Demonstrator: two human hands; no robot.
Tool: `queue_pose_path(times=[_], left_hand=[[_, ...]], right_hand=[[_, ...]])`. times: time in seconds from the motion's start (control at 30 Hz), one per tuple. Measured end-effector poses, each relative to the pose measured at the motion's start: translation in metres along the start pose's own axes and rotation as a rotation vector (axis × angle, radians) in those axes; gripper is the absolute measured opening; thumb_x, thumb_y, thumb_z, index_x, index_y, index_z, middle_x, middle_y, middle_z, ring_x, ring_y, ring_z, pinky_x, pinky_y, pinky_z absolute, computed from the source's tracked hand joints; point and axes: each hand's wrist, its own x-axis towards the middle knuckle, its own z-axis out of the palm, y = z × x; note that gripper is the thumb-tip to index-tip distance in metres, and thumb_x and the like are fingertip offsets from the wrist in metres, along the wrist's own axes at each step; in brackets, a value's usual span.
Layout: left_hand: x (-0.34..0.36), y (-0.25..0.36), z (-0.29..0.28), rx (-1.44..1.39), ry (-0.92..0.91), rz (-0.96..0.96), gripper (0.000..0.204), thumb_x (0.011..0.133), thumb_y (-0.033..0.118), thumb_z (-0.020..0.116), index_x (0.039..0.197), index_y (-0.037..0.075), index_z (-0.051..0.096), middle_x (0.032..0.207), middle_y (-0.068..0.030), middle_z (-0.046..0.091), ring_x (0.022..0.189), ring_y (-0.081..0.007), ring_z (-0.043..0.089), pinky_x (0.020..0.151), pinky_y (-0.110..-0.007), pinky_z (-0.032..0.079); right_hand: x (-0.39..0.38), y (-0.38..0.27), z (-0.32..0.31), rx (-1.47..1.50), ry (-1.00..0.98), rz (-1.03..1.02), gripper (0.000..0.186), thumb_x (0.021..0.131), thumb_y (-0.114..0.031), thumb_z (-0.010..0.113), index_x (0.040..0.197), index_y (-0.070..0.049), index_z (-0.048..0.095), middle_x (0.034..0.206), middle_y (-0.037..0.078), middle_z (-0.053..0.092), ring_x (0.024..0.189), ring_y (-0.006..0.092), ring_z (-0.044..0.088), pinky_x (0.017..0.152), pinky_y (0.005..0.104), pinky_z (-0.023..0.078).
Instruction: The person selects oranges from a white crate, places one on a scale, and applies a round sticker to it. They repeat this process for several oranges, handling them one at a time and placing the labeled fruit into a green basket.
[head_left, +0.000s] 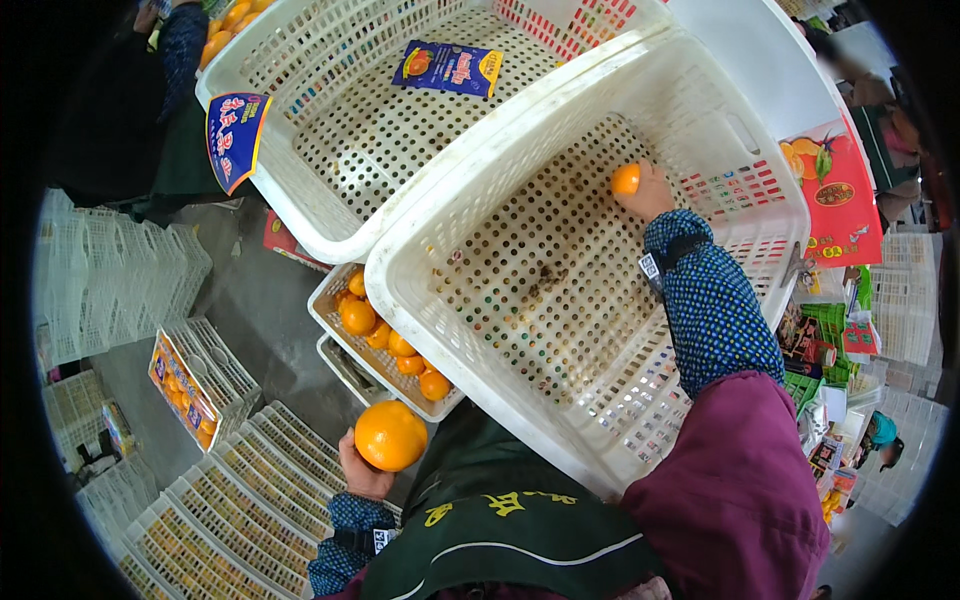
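In my left hand [362,470], at the lower left beside my apron, I hold a large orange [391,436]. My right hand [650,195] reaches deep into a white perforated plastic crate [500,380], its fingers closed on another orange [626,179] near the crate's far right side. Apart from this orange and some dark stains, the crate's floor shows bare holes. Just below the crate's left corner, a smaller white basket [330,318] holds several oranges [358,315].
A second white crate [340,245] adjoins on the far side, with a blue packet [448,68] inside. Crates [130,275] are stacked at left, and a slatted basket row [250,480] lies lower left. A red printed box [835,195] stands right. Another person's sleeve [182,50] shows upper left.
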Motion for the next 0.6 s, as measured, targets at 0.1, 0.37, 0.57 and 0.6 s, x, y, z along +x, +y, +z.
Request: queue_pose_path(times=[0.1, 0.37, 0.57, 0.6], left_hand=[[0.003, -0.005, -0.002, 0.022, -0.009, -0.002, 0.064, 0.098, 0.056, 0.046, 0.139, 0.008, 0.055, 0.137, -0.0161, 0.065, 0.126, -0.0378, 0.062, 0.109, -0.058, 0.046], [-0.004, 0.0, 0.016, 0.051, -0.113, -0.02, 0.064, 0.099, 0.056, 0.047, 0.14, 0.007, 0.054, 0.137, -0.017, 0.065, 0.124, -0.0376, 0.064, 0.108, -0.056, 0.048], [-0.005, -0.001, 0.018, 0.047, -0.164, -0.044, 0.064, 0.1, 0.055, 0.046, 0.14, 0.006, 0.054, 0.137, -0.0178, 0.064, 0.123, -0.0376, 0.065, 0.107, -0.056, 0.05], [-0.007, -0.001, 0.017, 0.054, -0.183, -0.043, 0.063, 0.1, 0.055, 0.046, 0.14, 0.006, 0.054, 0.137, -0.0178, 0.064, 0.123, -0.0376, 0.065, 0.107, -0.056, 0.05]], right_hand=[[0.002, -0.002, -0.011, 0.291, -0.172, 0.107, 0.089, 0.079, -0.045, 0.078, 0.15, -0.007, 0.04, 0.136, 0.027, 0.053, 0.116, 0.0412, 0.063, 0.095, 0.0497, 0.056], [-0.069, -0.055, -0.079, 1.136, -0.89, 0.011, 0.075, 0.092, -0.054, 0.069, 0.151, -0.014, 0.045, 0.137, 0.012, 0.061, 0.122, 0.0248, 0.063, 0.093, 0.0502, 0.057], [-0.144, -0.096, -0.14, 1.526, -0.882, -0.217, 0.059, 0.102, -0.049, 0.058, 0.148, -0.012, 0.051, 0.137, 0.01, 0.064, 0.121, 0.0223, 0.066, 0.101, 0.045, 0.056], [-0.159, -0.101, -0.144, 1.551, -0.858, -0.178, 0.058, 0.102, -0.048, 0.057, 0.147, -0.011, 0.052, 0.135, 0.011, 0.065, 0.12, 0.0226, 0.067, 0.101, 0.045, 0.056]])
